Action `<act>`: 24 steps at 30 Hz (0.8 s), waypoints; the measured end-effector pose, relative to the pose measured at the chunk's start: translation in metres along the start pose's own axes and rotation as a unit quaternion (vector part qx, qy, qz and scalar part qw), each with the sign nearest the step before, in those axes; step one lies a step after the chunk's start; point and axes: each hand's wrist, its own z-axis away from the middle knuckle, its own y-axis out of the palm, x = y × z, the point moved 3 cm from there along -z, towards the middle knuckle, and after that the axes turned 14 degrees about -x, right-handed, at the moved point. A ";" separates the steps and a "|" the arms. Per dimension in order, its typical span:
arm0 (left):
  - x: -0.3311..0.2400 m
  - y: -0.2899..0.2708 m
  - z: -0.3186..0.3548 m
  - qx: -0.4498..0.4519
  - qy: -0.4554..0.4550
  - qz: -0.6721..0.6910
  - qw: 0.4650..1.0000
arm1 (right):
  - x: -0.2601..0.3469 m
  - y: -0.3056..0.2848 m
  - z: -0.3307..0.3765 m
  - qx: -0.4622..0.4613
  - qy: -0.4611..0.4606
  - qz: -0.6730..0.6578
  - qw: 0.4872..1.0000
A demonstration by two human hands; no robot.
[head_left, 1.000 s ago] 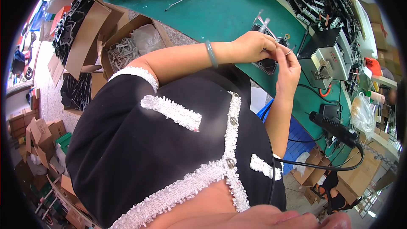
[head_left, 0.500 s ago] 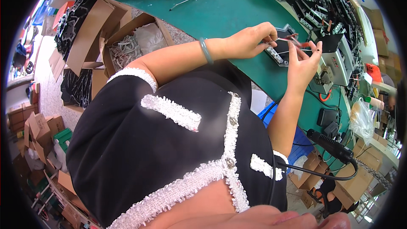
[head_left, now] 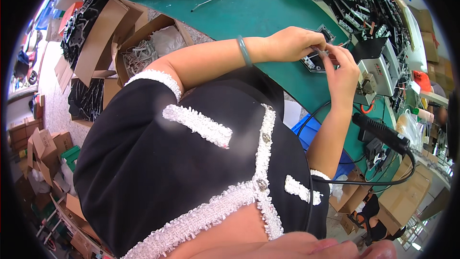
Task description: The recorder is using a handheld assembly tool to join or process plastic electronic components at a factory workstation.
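Both hands meeting over counter (head_left: 268, 14) edge. Left hand (head_left: 292, 43) pinching a thin pale strip (head_left: 320, 51); right hand (head_left: 344, 67) fingertips closed on its other end. Small dark framed part (head_left: 314, 60) directly beneath hands, flat on counter. Risks, as judged: strip slipping from pinch or kinking if pulled unevenly; part sliding off near edge. Just right of right hand: grey dispenser box (head_left: 381, 67), easy to knock. Beyond hands: rows of dark parts (head_left: 354, 0), snag hazard for sleeve or bracelet (head_left: 244, 50).

Assembly workshop; green bench (head_left: 268, 14), parts cartons (head_left: 143, 43).
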 end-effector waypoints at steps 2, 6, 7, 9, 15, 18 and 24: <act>0.001 0.003 -0.001 0.013 -0.004 -0.004 1.000 | -0.008 0.003 0.001 0.014 -0.018 0.031 0.999; 0.027 0.004 0.011 -0.015 -0.023 0.043 0.999 | -0.022 0.005 0.008 -0.023 -0.008 -0.023 0.999; 0.026 0.002 0.010 0.010 -0.041 0.037 0.998 | -0.028 0.008 0.012 -0.048 0.004 -0.052 0.997; 0.020 0.001 0.013 0.046 -0.063 0.013 0.997 | -0.034 0.012 0.021 -0.064 0.026 -0.071 0.995; 0.007 -0.008 0.039 0.057 -0.094 0.009 0.994 | -0.026 0.019 0.048 -0.006 0.056 -0.109 0.992; 0.003 -0.009 0.040 0.020 -0.034 0.034 0.999 | -0.019 0.016 0.052 0.013 0.094 -0.132 0.987; 0.002 -0.003 0.044 0.005 0.038 0.005 0.999 | -0.021 0.015 0.062 0.020 0.096 -0.112 0.989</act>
